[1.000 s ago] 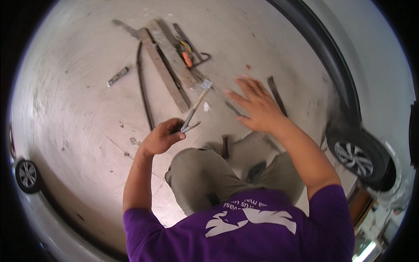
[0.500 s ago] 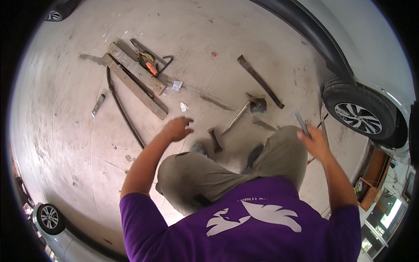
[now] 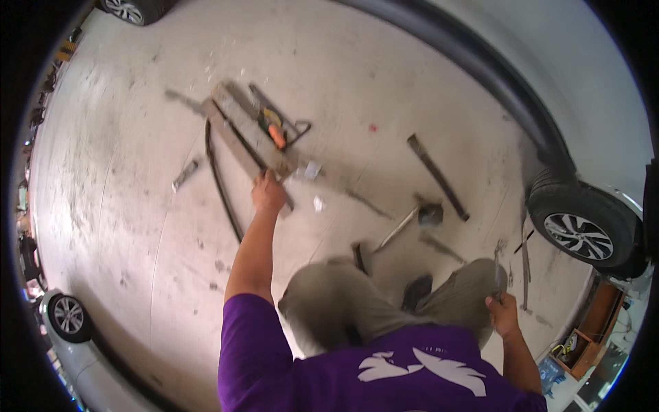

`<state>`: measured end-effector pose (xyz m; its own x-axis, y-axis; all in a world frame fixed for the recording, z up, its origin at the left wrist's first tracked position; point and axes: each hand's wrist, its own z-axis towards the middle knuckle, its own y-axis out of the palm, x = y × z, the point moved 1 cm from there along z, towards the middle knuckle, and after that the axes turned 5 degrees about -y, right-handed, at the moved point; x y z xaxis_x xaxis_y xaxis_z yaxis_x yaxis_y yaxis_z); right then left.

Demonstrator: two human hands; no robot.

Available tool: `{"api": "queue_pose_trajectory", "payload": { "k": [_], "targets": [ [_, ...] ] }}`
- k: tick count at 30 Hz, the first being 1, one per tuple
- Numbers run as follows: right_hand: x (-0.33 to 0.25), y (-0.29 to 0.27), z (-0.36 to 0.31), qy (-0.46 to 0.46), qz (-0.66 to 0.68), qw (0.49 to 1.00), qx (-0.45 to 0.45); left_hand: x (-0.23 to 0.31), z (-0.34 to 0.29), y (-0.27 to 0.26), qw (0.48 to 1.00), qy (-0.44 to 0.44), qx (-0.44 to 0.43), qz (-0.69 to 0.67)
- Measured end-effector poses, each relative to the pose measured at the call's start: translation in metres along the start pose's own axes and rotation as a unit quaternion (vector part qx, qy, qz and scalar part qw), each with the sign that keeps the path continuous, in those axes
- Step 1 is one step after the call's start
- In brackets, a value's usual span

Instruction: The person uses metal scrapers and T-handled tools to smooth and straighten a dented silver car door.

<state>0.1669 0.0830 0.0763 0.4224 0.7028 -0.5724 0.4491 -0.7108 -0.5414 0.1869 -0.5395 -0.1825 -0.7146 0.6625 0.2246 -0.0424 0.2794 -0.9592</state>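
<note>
My left hand (image 3: 268, 191) is stretched forward to the near end of two wooden planks (image 3: 237, 144). Its fingers are closed at the end of a dark metal bar (image 3: 241, 142) that lies along the gap between the planks; blur softens the grip. By my right knee, my right hand (image 3: 504, 314) is closed round a thin, flat grey metal tool (image 3: 498, 280) pointing up and away from me. Pliers with dark and yellow handles (image 3: 268, 118) and an orange-handled tool (image 3: 276, 135) lie on the far plank.
A hammer (image 3: 399, 228), a dark flat bar (image 3: 438, 177), a short metal piece (image 3: 359, 257) and a long curved rod (image 3: 218, 175) lie on the floor. A car wheel (image 3: 578, 230) stands at right. Another car (image 3: 103, 371) is at lower left.
My left hand has moved forward onto the planks and closed at the dark bar. My right hand, still holding the grey tool, has come lower beside my knee. The whole view has shifted.
</note>
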Motion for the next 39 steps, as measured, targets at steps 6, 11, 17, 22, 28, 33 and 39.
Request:
{"api": "queue_pose_trajectory", "payload": {
  "k": [6, 11, 17, 22, 28, 33, 39],
  "targets": [
    [0.038, -0.004, 0.012, -0.141, -0.270, 0.952, -0.019, -0.025, 0.027, 0.033, 0.982, -0.106, -0.106, 0.117],
    [0.035, -0.007, 0.008, -0.204, -0.266, 0.942, -0.029, -0.031, 0.044, 0.055, 0.988, -0.112, -0.085, 0.066],
    [-0.061, 0.021, -0.030, -0.043, -0.113, 0.992, 0.027, -0.031, 0.054, 0.047, 0.956, -0.286, -0.037, 0.048],
    [-0.055, 0.026, -0.024, -0.090, -0.091, 0.992, 0.018, -0.062, 0.049, 0.051, 0.949, -0.301, -0.042, 0.082],
    [-0.054, 0.022, 0.001, -0.143, -0.166, 0.974, -0.050, -0.092, 0.046, 0.053, 0.968, -0.207, -0.142, -0.026],
    [-0.084, 0.023, 0.014, -0.089, -0.248, 0.958, -0.110, -0.138, 0.001, 0.020, 0.967, -0.225, -0.089, -0.076],
    [-0.069, -0.015, -0.025, -0.029, -0.110, 0.989, -0.095, -0.028, -0.077, -0.168, 0.914, -0.215, 0.089, -0.331]
  ]
}}
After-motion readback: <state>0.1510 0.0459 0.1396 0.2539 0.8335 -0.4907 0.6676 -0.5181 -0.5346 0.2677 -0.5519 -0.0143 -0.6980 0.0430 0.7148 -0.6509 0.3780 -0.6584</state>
